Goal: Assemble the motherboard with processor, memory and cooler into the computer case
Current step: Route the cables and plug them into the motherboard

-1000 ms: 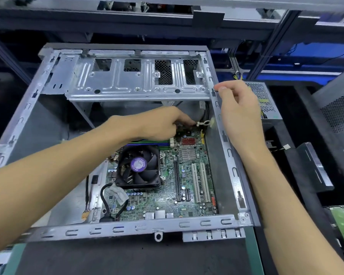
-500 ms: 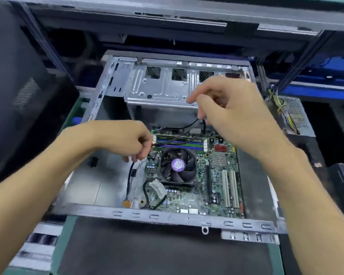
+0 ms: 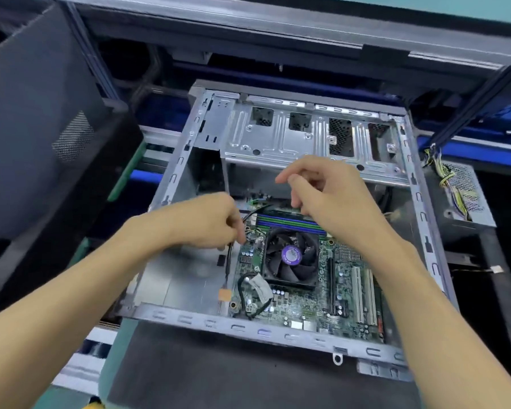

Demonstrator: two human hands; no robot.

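An open computer case (image 3: 281, 330) of stamped, slotted grey sheet metal is seen lying on the dark tabletop (image 3: 219, 373), and the green motherboard (image 3: 322, 293) is seated flat in its right half, with a square black cooler (image 3: 291, 258) whose fan bears a round purple label, and blue and green memory slots (image 3: 289, 221) just beyond it. A thin black cable (image 3: 228, 261) is pinched by the curled grip of the left hand (image 3: 210, 222) at the board's left edge. The right hand (image 3: 331, 196) is held above the memory slots with fingers loosely curled; whether anything is held there cannot be told.
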